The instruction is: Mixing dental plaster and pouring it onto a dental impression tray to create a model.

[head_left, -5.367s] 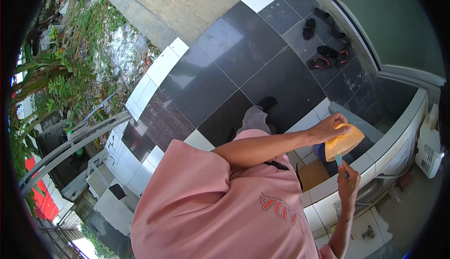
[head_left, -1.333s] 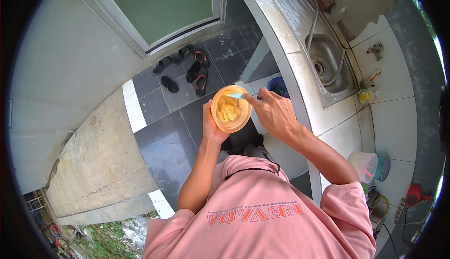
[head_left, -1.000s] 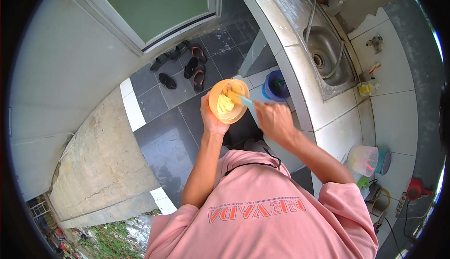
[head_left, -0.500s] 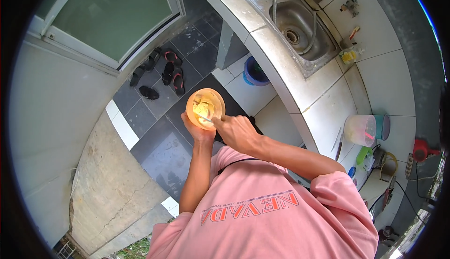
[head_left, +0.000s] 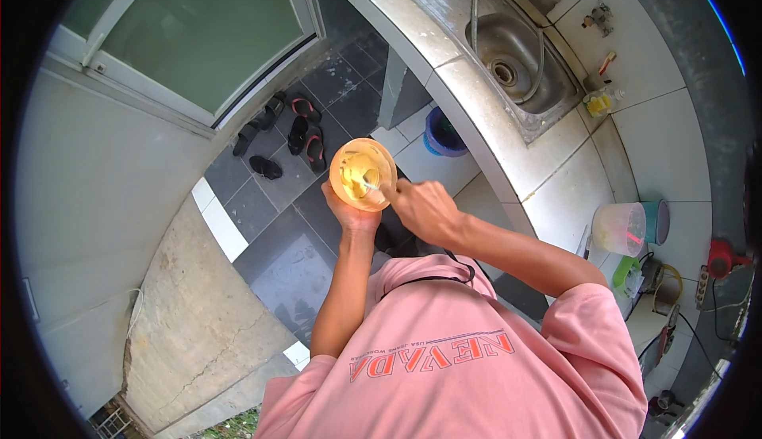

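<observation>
Held out in front of my body is a translucent orange round bowl. A soft, creamy yellow mass lies inside it. My left hand supports the bowl from its near side and underneath, with the fingers mostly hidden behind it. Over the right rim, my right hand is closed around a thin, light-coloured utensil whose tip reaches into the yellow mass. Its working end is buried or blurred, so I cannot tell whether it is a spoon.
To the right runs a white tiled counter with a steel sink. A pink-white tub and a teal container stand there. Dark sandals lie on the floor, near a blue bucket. A glazed door is at far left.
The view has shifted slightly, moving the surroundings rightward. The bowl has risen a little in the picture, and the utensil sits at a different angle inside it. Both hands keep their hold.
</observation>
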The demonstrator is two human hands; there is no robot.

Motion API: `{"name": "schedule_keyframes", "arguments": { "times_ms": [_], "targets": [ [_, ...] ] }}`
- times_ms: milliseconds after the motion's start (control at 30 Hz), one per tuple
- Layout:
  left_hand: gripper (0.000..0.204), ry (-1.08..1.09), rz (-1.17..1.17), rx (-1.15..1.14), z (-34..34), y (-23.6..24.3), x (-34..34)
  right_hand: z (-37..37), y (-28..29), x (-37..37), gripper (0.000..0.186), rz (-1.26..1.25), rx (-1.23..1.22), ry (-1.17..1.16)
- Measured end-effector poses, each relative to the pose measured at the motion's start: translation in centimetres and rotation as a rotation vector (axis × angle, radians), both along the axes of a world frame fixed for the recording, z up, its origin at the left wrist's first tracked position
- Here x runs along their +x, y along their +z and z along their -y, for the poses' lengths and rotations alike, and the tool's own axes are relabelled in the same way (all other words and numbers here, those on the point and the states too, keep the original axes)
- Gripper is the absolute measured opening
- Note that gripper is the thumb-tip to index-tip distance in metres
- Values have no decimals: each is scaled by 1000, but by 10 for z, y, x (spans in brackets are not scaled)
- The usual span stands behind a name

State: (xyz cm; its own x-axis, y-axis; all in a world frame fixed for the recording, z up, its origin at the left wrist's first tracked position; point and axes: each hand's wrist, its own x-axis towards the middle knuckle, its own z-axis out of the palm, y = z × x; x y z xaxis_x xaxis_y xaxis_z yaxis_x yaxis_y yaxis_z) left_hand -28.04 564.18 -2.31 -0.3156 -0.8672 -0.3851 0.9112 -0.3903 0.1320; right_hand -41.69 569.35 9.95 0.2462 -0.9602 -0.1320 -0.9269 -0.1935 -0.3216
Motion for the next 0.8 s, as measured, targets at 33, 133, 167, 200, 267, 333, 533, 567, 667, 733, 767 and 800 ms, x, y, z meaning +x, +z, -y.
{"name": "schedule_keyframes", "arguments": {
  "times_ms": [33,133,167,200,267,333,533,567,667,733,767,800],
  "targets": [
    [49,-30,21,10,4,4,-1,1,0,-3,29,38,87,127],
    [47,-97,75,38,14,13,-5,10,-2,-23,35,18,-149,49],
    [47,-96,121,28,17,15,-10,14,-3,-29,36,3,-319,-44],
    [46,-106,154,50,21,16,-15,20,-4,-37,35,57,-364,-115],
    [45,-116,128,-1,34,16,-28,23,-8,-47,34,43,-139,-55],
    [44,-152,111,-38,51,16,-41,24,-13,-56,30,94,71,-18],
    [43,-181,227,-121,98,21,-102,63,-40,-122,21,211,-230,-356],
    [43,-178,285,-72,107,23,-113,67,-41,-127,18,202,-223,-493],
    [42,-217,320,-184,126,29,-153,71,-42,-135,18,929,179,-741],
    [41,-242,359,-312,132,29,-184,73,-38,-148,22,1505,665,-920],
    [41,-255,387,-278,137,29,-195,76,-36,-161,24,1734,733,-967],
    [41,-297,331,-236,143,29,-208,81,-33,-178,23,1754,563,-925]
  ]
}}
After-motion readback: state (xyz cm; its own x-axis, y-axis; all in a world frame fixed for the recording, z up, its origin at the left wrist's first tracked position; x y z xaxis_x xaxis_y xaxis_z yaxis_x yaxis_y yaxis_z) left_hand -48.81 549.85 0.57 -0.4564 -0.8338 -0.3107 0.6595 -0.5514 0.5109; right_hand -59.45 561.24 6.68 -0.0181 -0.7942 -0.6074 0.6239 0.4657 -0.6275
